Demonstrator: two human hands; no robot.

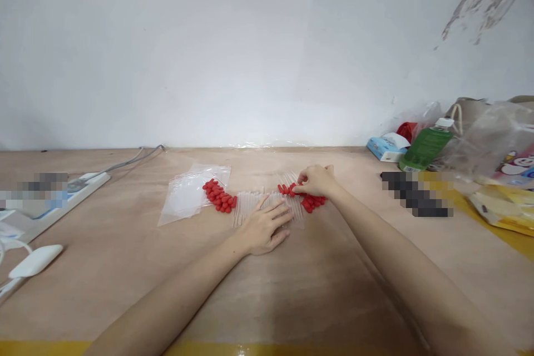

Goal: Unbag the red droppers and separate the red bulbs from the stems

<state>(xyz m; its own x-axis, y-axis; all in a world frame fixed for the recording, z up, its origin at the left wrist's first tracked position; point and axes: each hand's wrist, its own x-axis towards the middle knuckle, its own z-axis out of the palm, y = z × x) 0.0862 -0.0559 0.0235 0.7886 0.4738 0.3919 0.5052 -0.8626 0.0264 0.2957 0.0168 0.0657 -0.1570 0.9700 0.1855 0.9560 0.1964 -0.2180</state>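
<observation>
My left hand (267,227) lies with fingers spread on a row of thin, pale, see-through sticks (247,206) in the middle of the table. At the far right end of that row, my right hand (319,181) pinches a small red piece, partly hidden by the fingertips. Other red pieces (285,189) line the sticks just left of those fingers. Under the right wrist is a pile of small red pieces (312,204). A second red pile (218,197) sits left of the sticks, touching clear plastic bags (180,196).
On the left stand a white power strip (94,183) and a white plug-like device (37,261) with a cable. Over on the right are a tissue pack (386,148), a green bottle (426,146), a blurred dark object (415,194) and plastic packaging (507,206). A wall closes the back.
</observation>
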